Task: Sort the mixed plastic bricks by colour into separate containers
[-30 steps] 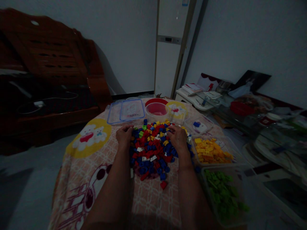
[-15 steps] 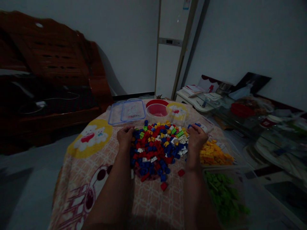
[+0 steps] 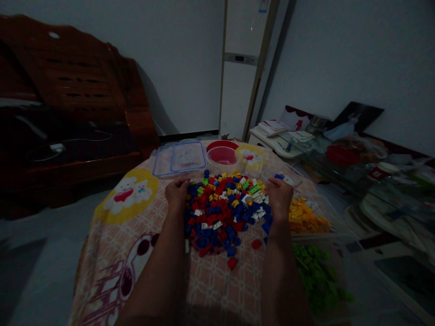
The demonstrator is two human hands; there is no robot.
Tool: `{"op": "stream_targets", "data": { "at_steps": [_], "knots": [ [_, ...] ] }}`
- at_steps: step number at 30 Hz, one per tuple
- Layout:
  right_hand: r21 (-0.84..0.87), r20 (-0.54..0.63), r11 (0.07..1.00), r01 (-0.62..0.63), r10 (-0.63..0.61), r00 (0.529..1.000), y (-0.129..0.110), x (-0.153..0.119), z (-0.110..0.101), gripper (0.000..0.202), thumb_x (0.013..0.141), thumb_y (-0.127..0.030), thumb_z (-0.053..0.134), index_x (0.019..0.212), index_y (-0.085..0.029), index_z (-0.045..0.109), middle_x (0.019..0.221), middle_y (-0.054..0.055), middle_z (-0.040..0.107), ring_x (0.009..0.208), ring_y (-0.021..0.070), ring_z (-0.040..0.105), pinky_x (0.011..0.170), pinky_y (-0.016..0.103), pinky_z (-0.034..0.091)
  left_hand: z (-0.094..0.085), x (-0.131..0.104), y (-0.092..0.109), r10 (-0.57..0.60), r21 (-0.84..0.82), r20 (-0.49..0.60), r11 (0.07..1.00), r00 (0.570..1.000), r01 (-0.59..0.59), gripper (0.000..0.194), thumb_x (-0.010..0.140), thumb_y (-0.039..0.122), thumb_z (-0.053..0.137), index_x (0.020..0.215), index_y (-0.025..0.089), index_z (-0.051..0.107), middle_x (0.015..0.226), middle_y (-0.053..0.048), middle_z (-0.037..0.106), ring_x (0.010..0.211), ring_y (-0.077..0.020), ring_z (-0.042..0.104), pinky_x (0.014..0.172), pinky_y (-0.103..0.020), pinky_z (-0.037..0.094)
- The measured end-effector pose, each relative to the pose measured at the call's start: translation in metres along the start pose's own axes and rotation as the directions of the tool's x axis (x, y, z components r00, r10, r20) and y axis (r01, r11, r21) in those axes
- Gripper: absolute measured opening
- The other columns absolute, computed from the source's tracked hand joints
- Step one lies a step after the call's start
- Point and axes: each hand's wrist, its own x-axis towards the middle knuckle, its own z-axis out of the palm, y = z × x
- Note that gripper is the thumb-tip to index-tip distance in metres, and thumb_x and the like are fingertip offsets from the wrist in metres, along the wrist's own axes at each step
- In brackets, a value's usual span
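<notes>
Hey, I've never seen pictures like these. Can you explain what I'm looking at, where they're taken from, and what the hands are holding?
There's no machine here: these are a person's bare hands, seen by a camera worn on their head, looking forward and down. On the patterned cloth lies a mixed pile of toy bricks, mostly red, blue, white and yellow. The left hand is at its left edge; the right hand is on its right side. Further right, yellow bricks and green bricks sit in clear containers. Blue-edged lids lie behind the pile. It's too dark to tell whether either hand holds anything.
</notes>
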Motion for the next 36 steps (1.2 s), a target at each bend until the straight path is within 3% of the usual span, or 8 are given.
{"op": "stream_targets", "data": {
  "at_steps": [3,7,14,22,25,27,31,36],
  "knots": [
    [-0.146,0.094,0.985,0.089,-0.076,0.993,-0.013,-0.002,-0.009,0.024,0.075,-0.028,0.058,0.077,-0.016,0.078,0.073,0.01,0.076,0.071,0.0238,0.071,0.072,0.032,0.054,0.0,0.0,0.001,-0.009,-0.006,-0.008,1.0,1.0,0.009,0.026,0.07,0.026,0.065,0.089,0.018,0.081,0.09,-0.006,0.079,0.089,-0.0244,0.071,0.083,-0.032,0.053],
    [-0.208,0.151,0.963,0.171,-0.141,0.978,-0.032,-0.006,-0.019,0.018,0.074,-0.024,0.061,0.074,-0.019,0.078,0.075,0.008,0.077,0.07,0.0214,0.07,0.07,0.03,0.052,0.0,-0.002,0.004,-0.041,-0.004,0.005,0.999,0.999,0.041,0.028,0.069,0.027,0.065,0.09,0.017,0.081,0.085,-0.005,0.078,0.085,-0.0235,0.071,0.079,-0.031,0.054],
    [-0.23,0.48,0.959,0.164,-0.035,0.877,-0.033,-0.015,-0.011,0.008,0.067,-0.016,0.071,0.07,-0.02,0.077,0.06,0.002,0.07,0.063,0.0182,0.067,0.064,0.027,0.05,0.001,0.0,0.002,-0.022,0.005,-0.006,1.0,1.0,0.022,0.027,0.069,0.028,0.065,0.089,0.017,0.081,0.084,-0.006,0.078,0.086,-0.0239,0.071,0.079,-0.031,0.054],
    [0.113,0.545,0.994,0.01,-0.07,0.836,-0.041,-0.019,0.002,0.036,0.074,-0.02,0.063,0.106,-0.018,0.079,0.091,0.006,0.079,0.081,0.0199,0.073,0.072,0.029,0.057,0.001,-0.001,0.002,-0.015,0.005,-0.01,1.0,1.0,0.015,0.028,0.07,0.027,0.064,0.091,0.017,0.081,0.087,-0.006,0.078,0.085,-0.0232,0.071,0.079,-0.031,0.054],
    [-0.014,0.484,0.997,0.072,-0.056,0.873,-0.046,-0.016,-0.009,0.028,0.073,-0.017,0.062,0.094,-0.017,0.08,0.082,0.005,0.078,0.075,0.019,0.072,0.069,0.027,0.054,0.0,-0.003,0.004,-0.024,0.035,-0.016,0.999,1.0,0.025,0.028,0.07,0.027,0.065,0.091,0.016,0.081,0.084,-0.006,0.078,0.083,-0.0231,0.071,0.077,-0.03,0.053],
    [-0.179,0.496,0.977,0.12,-0.016,0.868,-0.049,-0.016,-0.018,0.018,0.072,-0.014,0.061,0.078,-0.016,0.079,0.07,0.004,0.074,0.066,0.0174,0.069,0.066,0.025,0.051,-0.001,-0.003,0.006,-0.035,0.036,-0.016,0.999,0.999,0.035,0.029,0.07,0.026,0.065,0.092,0.016,0.081,0.084,-0.005,0.078,0.084,-0.0228,0.071,0.076,-0.03,0.052],
    [-0.374,0.663,0.913,0.164,0.139,0.735,-0.059,-0.02,-0.025,0.018,0.079,-0.02,0.065,0.065,-0.014,0.074,0.055,0.002,0.064,0.054,0.0143,0.062,0.058,0.024,0.043,-0.002,-0.005,0.01,-0.034,0.006,-0.004,0.999,0.999,0.034,0.029,0.07,0.025,0.065,0.092,0.015,0.081,0.086,-0.005,0.078,0.084,-0.0221,0.071,0.075,-0.028,0.052],
    [-0.445,0.773,0.839,0.314,0.183,0.608,-0.073,-0.031,-0.007,0.015,0.08,-0.029,0.074,0.071,-0.017,0.075,0.062,0.001,0.067,0.062,0.0137,0.063,0.06,0.022,0.042,-0.003,-0.007,0.012,-0.025,0.004,0.003,1.0,1.0,0.025,0.03,0.07,0.024,0.064,0.092,0.015,0.081,0.087,-0.005,0.078,0.086,-0.0223,0.071,0.076,-0.028,0.053]
  ]
}}
